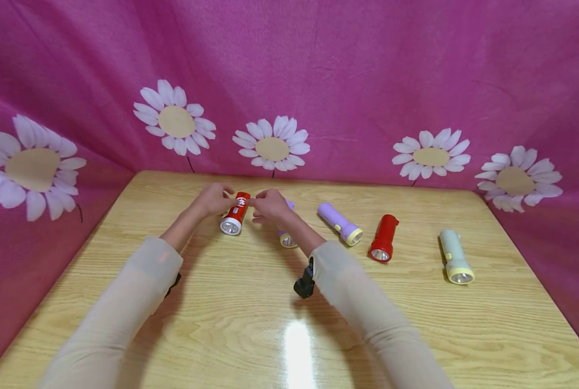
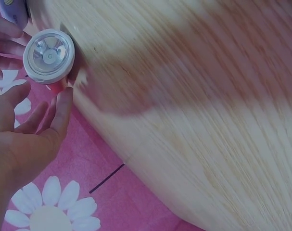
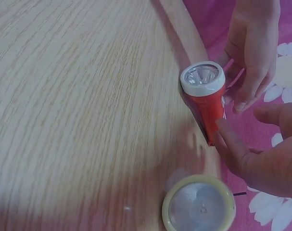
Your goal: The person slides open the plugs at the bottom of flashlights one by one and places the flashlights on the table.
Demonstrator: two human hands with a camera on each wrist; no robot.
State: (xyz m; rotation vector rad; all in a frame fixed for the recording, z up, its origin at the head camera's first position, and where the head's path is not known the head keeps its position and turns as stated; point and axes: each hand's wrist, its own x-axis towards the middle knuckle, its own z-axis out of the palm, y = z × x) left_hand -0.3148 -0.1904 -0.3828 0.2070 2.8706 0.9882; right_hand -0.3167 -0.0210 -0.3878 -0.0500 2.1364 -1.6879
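Observation:
A red flashlight with a white head (image 1: 233,217) lies on the table at the left, its lens toward me. My left hand (image 1: 215,199) is on its left side, with loosely bent fingers at the body. From the other side, my right hand (image 1: 271,206) reaches in, fingertips close to or touching the red body (image 3: 212,111). Neither hand wraps around it; in the left wrist view the thumb and fingers of my left hand (image 2: 32,137) stand apart. A purple flashlight with a yellow rim (image 1: 288,241) is partly hidden under my right hand.
To the right lie another purple flashlight (image 1: 339,223), a plain red flashlight (image 1: 384,237) and a pale green flashlight (image 1: 456,256). A pink cloth with daisies (image 1: 347,97) hangs around the wooden table (image 1: 231,324) at the back and sides.

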